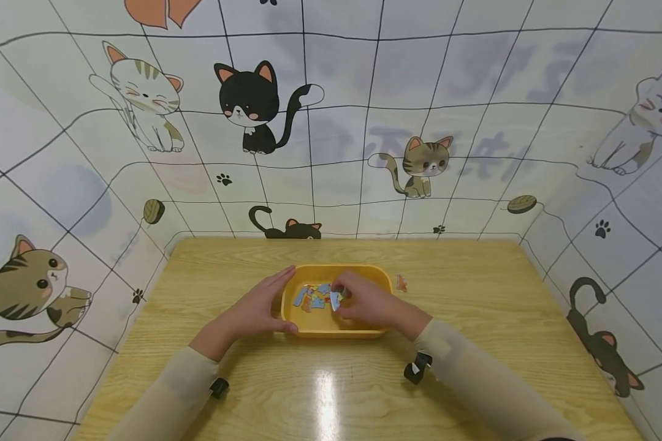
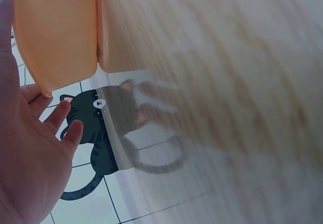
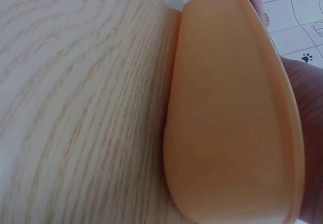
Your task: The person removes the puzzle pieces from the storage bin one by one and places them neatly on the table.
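Observation:
A yellow plastic tray [image 1: 336, 334] sits on the wooden table with several small colourful puzzle pieces [image 1: 315, 300] lying inside its left half. My right hand [image 1: 364, 300] reaches over the tray's right side and pinches a puzzle piece [image 1: 335, 300], pale edge showing, between thumb and fingers. Spread around the left end of the tray, my left hand [image 1: 256, 306] touches the rim with its thumb near the front corner and its fingers near the back corner. In the right wrist view the tray wall [image 3: 227, 113] hides most of the right hand.
One orange puzzle piece [image 1: 401, 282] lies on the table [image 1: 463, 294] just right of the tray. Walls [image 1: 342, 135] covered in cat drawings and grid lines enclose the table at the back and both sides. Each wrist wears a small black device [image 1: 417, 367].

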The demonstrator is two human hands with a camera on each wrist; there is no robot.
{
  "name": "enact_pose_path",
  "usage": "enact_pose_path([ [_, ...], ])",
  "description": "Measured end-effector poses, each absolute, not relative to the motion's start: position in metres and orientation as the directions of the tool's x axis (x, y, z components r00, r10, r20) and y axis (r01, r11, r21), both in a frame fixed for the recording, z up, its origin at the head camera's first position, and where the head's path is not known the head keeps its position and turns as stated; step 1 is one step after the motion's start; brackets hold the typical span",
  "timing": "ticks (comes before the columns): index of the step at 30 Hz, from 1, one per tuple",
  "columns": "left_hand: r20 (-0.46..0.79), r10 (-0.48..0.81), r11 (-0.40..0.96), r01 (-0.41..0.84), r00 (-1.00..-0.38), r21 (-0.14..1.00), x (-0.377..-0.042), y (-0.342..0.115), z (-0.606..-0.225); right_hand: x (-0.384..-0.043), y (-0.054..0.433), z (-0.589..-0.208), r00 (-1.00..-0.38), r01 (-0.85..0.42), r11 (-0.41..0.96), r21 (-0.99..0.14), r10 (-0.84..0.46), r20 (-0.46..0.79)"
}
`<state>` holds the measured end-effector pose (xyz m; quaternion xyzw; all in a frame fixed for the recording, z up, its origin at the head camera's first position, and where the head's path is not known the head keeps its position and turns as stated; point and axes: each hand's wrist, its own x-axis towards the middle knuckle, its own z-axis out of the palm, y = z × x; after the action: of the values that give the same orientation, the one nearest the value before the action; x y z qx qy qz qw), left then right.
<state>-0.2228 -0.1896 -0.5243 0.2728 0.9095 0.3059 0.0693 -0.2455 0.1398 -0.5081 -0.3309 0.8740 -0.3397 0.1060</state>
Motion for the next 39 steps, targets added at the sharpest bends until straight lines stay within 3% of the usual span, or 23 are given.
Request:
enact_pose_path([
  [18, 0.035, 0.535, 0.668, 0.449, -0.844, 0.593, -0.222, -0.190, -0.525, -0.245, 0.164, -0.499, -0.744, -0.562, 0.516, -0.646, -0.657, 0.122],
  [39, 0.044, 0.533, 0.670, 0.453, -0.845, 0.589, -0.222, -0.190, -0.526, -0.241, 0.217, -0.482, -0.815, -0.518, 0.557, -0.649, -0.552, 0.177],
])
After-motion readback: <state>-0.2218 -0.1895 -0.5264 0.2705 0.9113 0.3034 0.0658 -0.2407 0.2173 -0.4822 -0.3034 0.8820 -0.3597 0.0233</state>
